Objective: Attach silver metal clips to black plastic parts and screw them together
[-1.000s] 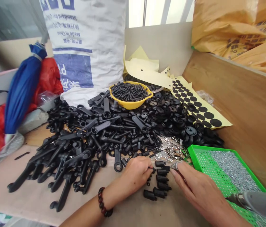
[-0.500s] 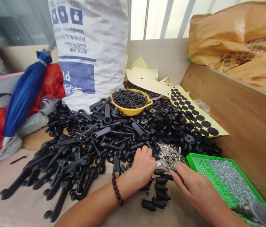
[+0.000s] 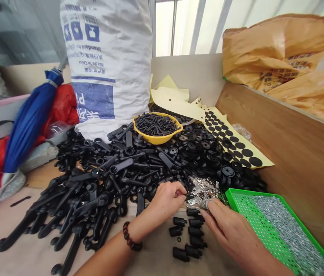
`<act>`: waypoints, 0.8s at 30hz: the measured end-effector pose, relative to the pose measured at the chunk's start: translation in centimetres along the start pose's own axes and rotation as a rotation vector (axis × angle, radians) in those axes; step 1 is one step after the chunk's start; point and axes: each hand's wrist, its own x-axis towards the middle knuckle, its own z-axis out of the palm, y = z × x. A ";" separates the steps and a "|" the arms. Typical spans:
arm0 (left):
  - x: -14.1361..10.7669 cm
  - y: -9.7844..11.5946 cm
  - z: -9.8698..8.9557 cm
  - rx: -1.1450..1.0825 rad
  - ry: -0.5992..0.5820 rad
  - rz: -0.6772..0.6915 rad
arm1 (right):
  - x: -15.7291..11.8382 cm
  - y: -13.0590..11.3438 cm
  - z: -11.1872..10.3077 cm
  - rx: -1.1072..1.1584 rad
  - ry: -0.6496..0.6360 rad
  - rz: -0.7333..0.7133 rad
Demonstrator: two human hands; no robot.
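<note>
My left hand [image 3: 167,199], with a dark bead bracelet at its wrist, hovers at the left edge of a pile of shiny metal pieces [image 3: 203,188]. Its thumb and forefinger are pinched together; anything between them is too small to name. My right hand [image 3: 231,226] is at the near edge of the same pile, its thumb and fingers closed, and what they hold is hidden. Below and between the hands lie several short black cylinders [image 3: 193,251] on the tabletop, along with a tiny black ring [image 3: 179,239].
Black plastic handles [image 3: 115,165] and round black discs [image 3: 204,147] are heaped behind. A yellow bowl [image 3: 157,140] holds small ribbed black parts. At right, a green tray [image 3: 231,195] of small metal pins lies beside a wooden board [image 3: 288,153]. A white sack [image 3: 130,69] stands behind.
My left hand has drawn slightly left and turned, its pinch now showing and more black cylinders uncovered. My right hand has shifted slightly left. The view has tilted up a little.
</note>
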 end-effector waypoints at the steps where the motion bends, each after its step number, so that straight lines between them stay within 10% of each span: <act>1: -0.3 0.2 0.2 -0.186 -0.020 -0.040 | 0.1 -0.2 0.0 0.002 0.002 -0.011; 5: -1.3 1.0 1.2 -1.100 -0.097 -0.256 | 0.2 -0.9 -0.1 -0.024 0.030 -0.046; 8: -1.7 1.5 1.6 -1.298 -0.064 -0.350 | 0.0 -1.1 -0.1 -0.012 0.033 -0.058; 20: -1.8 1.9 2.6 -1.300 -0.004 -0.385 | 0.1 -1.0 0.3 -0.141 0.082 -0.134; 24: -1.8 1.1 0.9 -0.793 -0.006 -0.192 | 0.0 -0.3 -0.3 -0.116 0.122 -0.063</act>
